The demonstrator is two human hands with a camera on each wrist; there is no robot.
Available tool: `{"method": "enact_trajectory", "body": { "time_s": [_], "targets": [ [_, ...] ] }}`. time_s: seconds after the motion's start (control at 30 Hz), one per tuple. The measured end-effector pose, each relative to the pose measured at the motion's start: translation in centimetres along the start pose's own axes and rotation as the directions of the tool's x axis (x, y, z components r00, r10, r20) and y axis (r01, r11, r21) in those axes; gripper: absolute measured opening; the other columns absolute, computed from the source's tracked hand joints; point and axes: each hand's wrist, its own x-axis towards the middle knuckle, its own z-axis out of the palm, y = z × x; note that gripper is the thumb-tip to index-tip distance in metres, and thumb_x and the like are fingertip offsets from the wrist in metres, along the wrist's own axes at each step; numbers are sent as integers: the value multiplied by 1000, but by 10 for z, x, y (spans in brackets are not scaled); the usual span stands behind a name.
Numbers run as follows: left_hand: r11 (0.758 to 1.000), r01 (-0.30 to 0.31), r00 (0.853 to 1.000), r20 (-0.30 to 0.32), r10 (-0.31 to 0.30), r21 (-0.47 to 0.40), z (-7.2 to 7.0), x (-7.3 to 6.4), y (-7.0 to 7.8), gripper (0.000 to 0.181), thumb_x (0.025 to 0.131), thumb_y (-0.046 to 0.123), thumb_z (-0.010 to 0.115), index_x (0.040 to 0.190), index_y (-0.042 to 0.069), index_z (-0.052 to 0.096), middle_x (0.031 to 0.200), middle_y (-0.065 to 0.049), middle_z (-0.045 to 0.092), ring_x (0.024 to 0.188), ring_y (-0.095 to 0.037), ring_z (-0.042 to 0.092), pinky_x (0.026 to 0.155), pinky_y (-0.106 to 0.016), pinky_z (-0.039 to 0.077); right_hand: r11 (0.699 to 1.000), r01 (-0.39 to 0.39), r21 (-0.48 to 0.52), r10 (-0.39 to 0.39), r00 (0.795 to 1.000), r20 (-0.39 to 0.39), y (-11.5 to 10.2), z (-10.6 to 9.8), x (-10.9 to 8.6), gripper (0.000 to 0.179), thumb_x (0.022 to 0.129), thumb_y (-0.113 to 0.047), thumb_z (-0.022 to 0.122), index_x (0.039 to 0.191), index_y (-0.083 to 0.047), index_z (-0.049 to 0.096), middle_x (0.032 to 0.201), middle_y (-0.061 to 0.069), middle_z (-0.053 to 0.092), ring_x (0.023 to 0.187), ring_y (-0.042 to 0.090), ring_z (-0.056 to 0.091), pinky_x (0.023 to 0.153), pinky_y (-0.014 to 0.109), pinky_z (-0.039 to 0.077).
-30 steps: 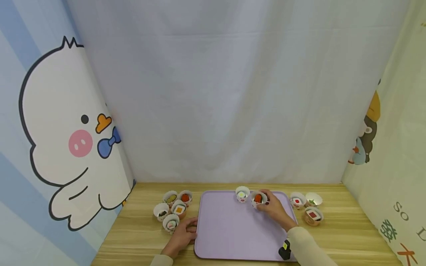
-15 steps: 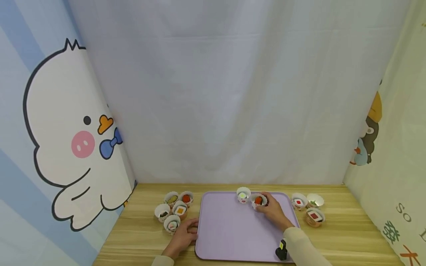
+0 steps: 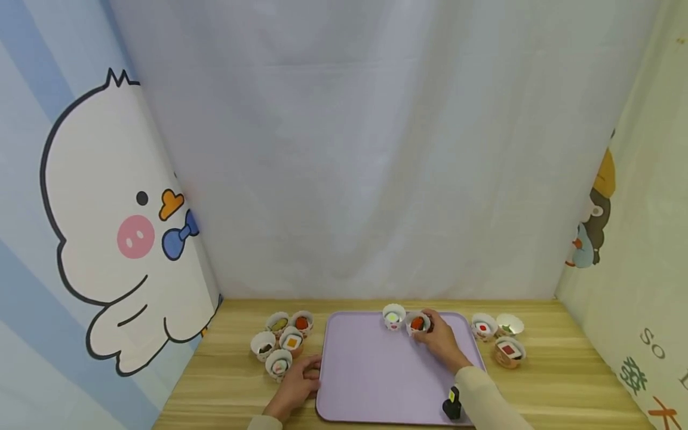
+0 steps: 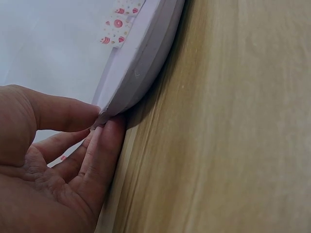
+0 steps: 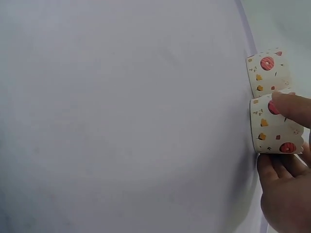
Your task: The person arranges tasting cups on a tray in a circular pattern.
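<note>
Near the back of the lilac tray (image 3: 387, 376), my right hand (image 3: 441, 340) grips a white paper baking cup (image 5: 274, 133) with a doughnut print and a red-orange piece inside. Thumb and fingers hold its sides. Just left of it stands a second paper cup (image 3: 394, 317) with a pale green and white piece; in the right wrist view this other cup (image 5: 267, 70) appears to touch the held one. At the tray's left edge, my left hand (image 3: 298, 382) pinches the rim (image 4: 131, 82), thumb above and fingers below.
Several filled paper cups (image 3: 279, 341) cluster left of the tray on the wooden table (image 3: 215, 382). To the right stand a white cup (image 3: 484, 327), another white cup (image 3: 509, 325) and a brown one (image 3: 507, 352). A small black object (image 3: 452, 404) appears beside the right sleeve. Curtains surround the table.
The held cup has shifted slightly left, closing up to the cup beside it. My left hand stays at the tray's edge. The head view has moved a little.
</note>
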Motion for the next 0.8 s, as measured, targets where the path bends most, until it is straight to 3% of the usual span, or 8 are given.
{"method": "enact_trajectory", "body": {
  "time_s": [0.17,0.4,0.8],
  "targets": [
    [1000,0,1000,5,0,8,0,1,1,60,79,-13,57,138,-8,47,127,-27,54,97,-20,63,69,-36,58,1000,-14,28,13,999,39,-3,-4,0,73,80,-8,78,142,2,41,141,31,49,120,42,56,97,50,48],
    [1000,-2,1000,13,2,-9,0,1,-1,60,80,-14,57,139,-8,47,127,-26,54,96,-19,63,68,-36,58,998,22,57,-24,999,30,-9,-9,0,77,79,-8,79,144,2,39,148,25,44,137,42,41,111,54,37],
    [1000,-10,1000,14,10,-11,0,0,-1,60,80,-13,57,139,-8,47,126,-26,54,95,-18,63,68,-35,58,988,114,106,-116,993,14,-41,-42,-19,71,84,-7,75,144,0,39,150,23,41,141,40,36,113,53,35]
  ]
}}
